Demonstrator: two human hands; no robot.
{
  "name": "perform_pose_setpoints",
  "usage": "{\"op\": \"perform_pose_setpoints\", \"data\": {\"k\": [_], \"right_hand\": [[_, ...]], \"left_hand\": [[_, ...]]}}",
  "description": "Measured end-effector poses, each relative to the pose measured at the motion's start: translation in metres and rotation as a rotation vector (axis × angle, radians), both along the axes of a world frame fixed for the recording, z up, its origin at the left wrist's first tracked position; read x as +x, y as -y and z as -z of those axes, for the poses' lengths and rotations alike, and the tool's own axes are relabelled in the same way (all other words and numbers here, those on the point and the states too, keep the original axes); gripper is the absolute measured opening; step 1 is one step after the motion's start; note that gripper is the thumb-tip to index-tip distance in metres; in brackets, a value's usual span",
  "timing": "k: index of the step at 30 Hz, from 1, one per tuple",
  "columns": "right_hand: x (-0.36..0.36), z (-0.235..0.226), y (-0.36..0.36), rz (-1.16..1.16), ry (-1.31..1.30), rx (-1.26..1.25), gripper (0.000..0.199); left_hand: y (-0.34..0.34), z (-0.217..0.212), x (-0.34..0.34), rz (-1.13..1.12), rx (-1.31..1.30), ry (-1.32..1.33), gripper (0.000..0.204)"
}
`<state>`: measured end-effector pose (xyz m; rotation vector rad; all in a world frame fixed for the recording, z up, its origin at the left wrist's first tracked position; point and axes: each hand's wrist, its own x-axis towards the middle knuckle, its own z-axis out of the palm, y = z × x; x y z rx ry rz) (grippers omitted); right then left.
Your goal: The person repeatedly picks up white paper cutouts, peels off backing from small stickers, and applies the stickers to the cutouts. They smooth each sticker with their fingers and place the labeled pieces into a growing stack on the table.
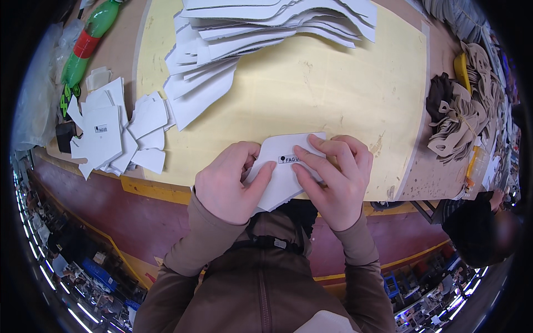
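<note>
Yellow cutting board (pixel 333 94) takes up most of the table (pixel 427 166) here, with the brown tabletop showing along its right and left edges. Across the far edge of the board there's a big fanned-out stack of white cut pieces (pixel 250 33), way more than anything else in shot. Over at the left edge of the board is a smaller, messier pile of white pieces (pixel 114 136), one with a little dark label on it, and past that a green bottle (pixel 89 39) lying near the far left corner. On the right edge of the table sits a bundle of tan and brown cutouts (pixel 461 111).

Now the actual action: one white shaped piece (pixel 288 152) sits at the near edge of the board, partly hanging over it. Left hand (pixel 227 180) has its fingers curled down on the piece's left side, thumb pressing on top. Right hand (pixel 338 177) covers the right side, fingers bent and pinching its edge, index finger laid by the small dark label (pixel 288 159).

Looks to me like the label is getting pressed or smoothed onto this piece. I'd guess the next move needs firm fingertip pressure along the label, with the other hand keeping the piece from sliding off the edge.
</note>
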<state>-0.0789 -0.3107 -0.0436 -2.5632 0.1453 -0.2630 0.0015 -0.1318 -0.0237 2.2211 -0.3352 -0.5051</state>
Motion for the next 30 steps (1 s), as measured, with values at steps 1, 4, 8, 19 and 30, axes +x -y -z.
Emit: {"op": "perform_pose_setpoints", "data": {"k": [1,4,8,19,30], "right_hand": [[-0.0001,0.0001,0.0,0.001,0.001,0.009,0.034],[-0.0001,0.0003,0.0004,0.002,-0.002,0.005,0.034],[0.0004,-0.0004,0.0006,-0.001,-0.005,0.001,0.034],[0.0018,0.0003,0.0032,-0.007,-0.012,0.026,0.032],[0.0031,-0.0007,0.0038,-0.01,-0.014,0.04,0.031]], "left_hand": [[-0.0002,0.0004,0.0004,0.003,-0.001,0.001,0.02],[-0.0007,0.0007,0.0017,-0.003,0.008,-0.056,0.021],[0.0,0.0011,0.0009,-0.028,0.001,-0.107,0.021],[-0.0044,-0.0003,0.0025,-0.011,-0.028,-0.172,0.026],[-0.0036,-0.0003,0.0042,0.021,-0.027,-0.164,0.029]]}}
